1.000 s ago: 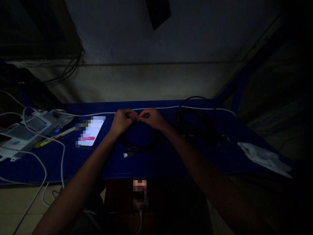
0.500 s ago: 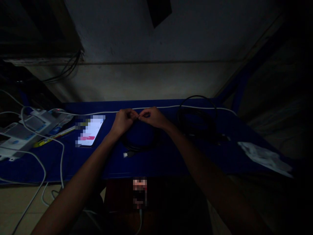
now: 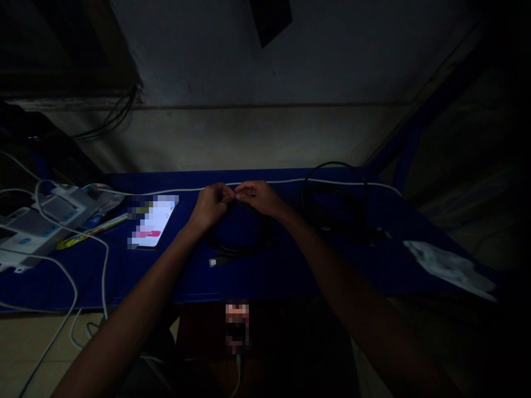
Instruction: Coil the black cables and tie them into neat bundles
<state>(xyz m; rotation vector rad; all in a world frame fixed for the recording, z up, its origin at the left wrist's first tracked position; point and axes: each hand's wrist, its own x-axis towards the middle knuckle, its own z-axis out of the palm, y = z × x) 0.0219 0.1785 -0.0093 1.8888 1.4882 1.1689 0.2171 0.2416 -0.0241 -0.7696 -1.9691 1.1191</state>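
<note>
A coiled black cable (image 3: 236, 252) lies on the blue table in front of me, its pale, metal-ended plug (image 3: 213, 262) pointing left at the near side. At the far side of the loop, my left hand (image 3: 211, 204) is closed, thumb and fingers pinched on the cable. My right hand (image 3: 261, 196) pinches the same spot from the other side, and the fingertips of both hands meet there. Dim light and the fingers hide whether some small tie is also between them. Several cable strands show just under the right fingers.
A lit phone (image 3: 155, 226) lies left of my hands, beside a white power strip (image 3: 45, 224) with trailing white cords. Another black cable coil (image 3: 336, 207) and a crumpled clear plastic bag (image 3: 448, 265) are on the right. A white cord (image 3: 290, 181) runs along the back.
Both hands stay at the far side of the coil. The fingertips shift slightly, and the cable strands beneath the right fingers show more clearly now.
</note>
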